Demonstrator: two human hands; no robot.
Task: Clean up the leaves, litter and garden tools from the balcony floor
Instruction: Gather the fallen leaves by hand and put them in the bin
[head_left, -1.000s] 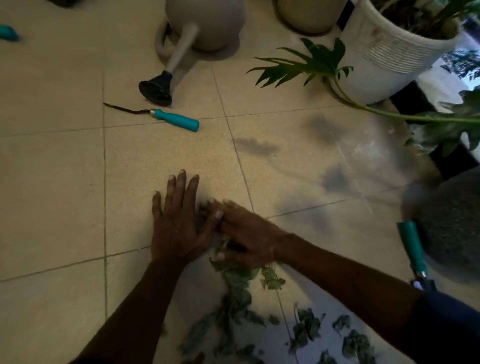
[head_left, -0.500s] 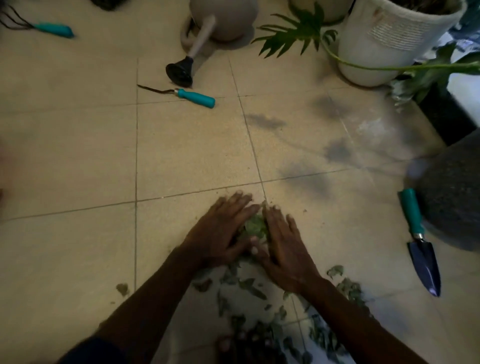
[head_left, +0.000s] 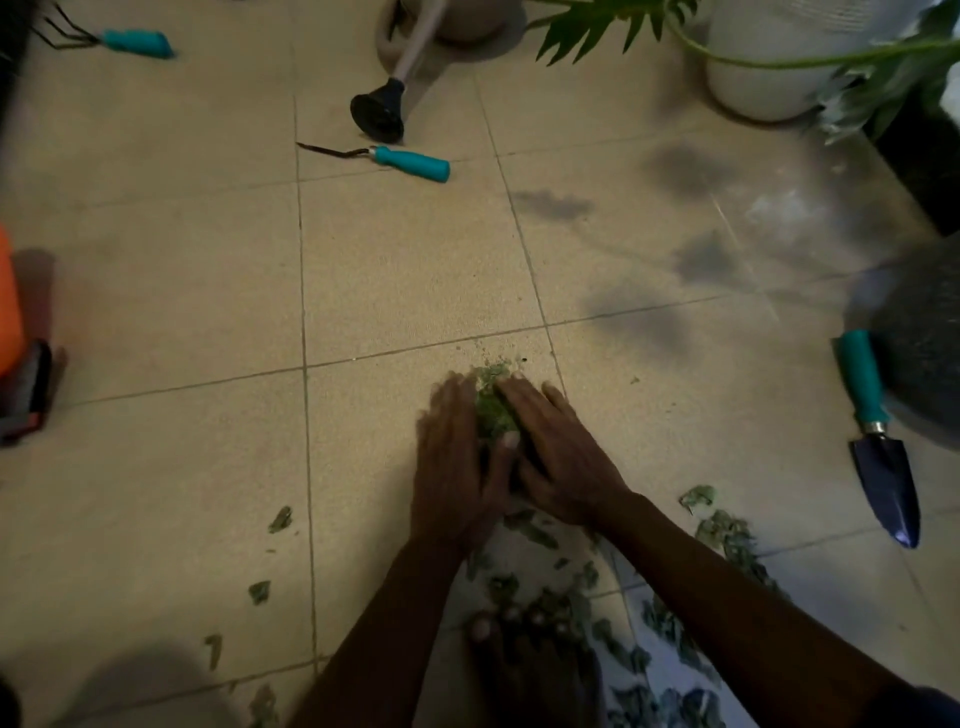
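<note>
The left hand (head_left: 451, 462) and right hand (head_left: 558, 452) rest on the floor tiles (head_left: 156, 270) just below centre. Their fingers are straight and grip nothing, and they press a clump of leaves (head_left: 492, 410) between them. Loose leaves (head_left: 727, 535) lie scattered from 5 to 6 o'clock. A trowel (head_left: 878, 447) lies at 3 o'clock, a weeder (head_left: 410, 160) at 12 and a hand rake (head_left: 132, 41) at 11.
</note>
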